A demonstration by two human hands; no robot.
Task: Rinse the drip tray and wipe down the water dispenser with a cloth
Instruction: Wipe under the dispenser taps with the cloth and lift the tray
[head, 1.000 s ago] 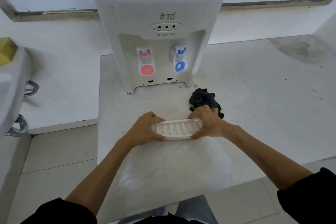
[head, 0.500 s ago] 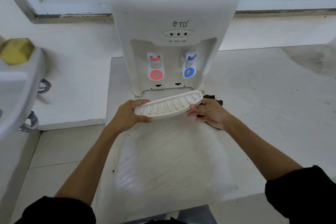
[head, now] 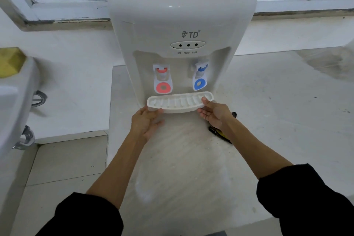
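The white ribbed drip tray (head: 178,102) sits against the base of the white water dispenser (head: 182,25), just under the red tap (head: 162,80) and the blue tap (head: 200,76). My right hand (head: 215,114) pinches the tray's right end, thumb on its rim and fingers below. At the tray's left front edge my left hand (head: 146,121) touches it with relaxed, nearly straight fingers. A black cloth (head: 218,133) lies on the counter, mostly hidden behind my right forearm.
The dispenser stands on a pale stone counter (head: 191,168) below a window frame (head: 67,2). A white sink (head: 15,97) with a yellow object (head: 9,61) on its rim is at the left. Tiled floor (head: 67,159) lies beside the counter's left edge.
Both hands carried the tray from the counter's middle up and forward to the dispenser's base. The left hand's grip has loosened to a touch.
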